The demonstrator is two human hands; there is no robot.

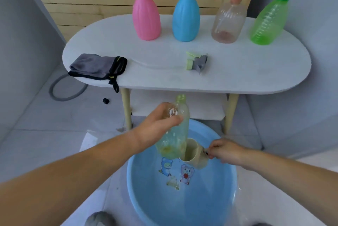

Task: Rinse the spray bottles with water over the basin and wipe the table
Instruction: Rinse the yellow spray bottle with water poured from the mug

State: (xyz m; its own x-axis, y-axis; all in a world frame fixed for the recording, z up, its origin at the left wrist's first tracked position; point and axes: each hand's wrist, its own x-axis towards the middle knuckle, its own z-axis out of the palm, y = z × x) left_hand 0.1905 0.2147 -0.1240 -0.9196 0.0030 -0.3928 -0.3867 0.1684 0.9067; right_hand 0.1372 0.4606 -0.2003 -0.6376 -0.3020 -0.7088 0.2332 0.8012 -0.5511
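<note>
Head view. Four capped spray bottles (pink, blue, clear, green) stand on the table, with one grey cloth and one detached spray head. Left hand grips the uncapped bottle over the blue basin; right hand pinches one beige cup by its handle.

I note the spray heads of all four standing bottles are motion-blurred and clipped by the top edge. Basin near rim cut off at the bottom. Cup contents unreadable; its handle is covered by the right hand.
</note>
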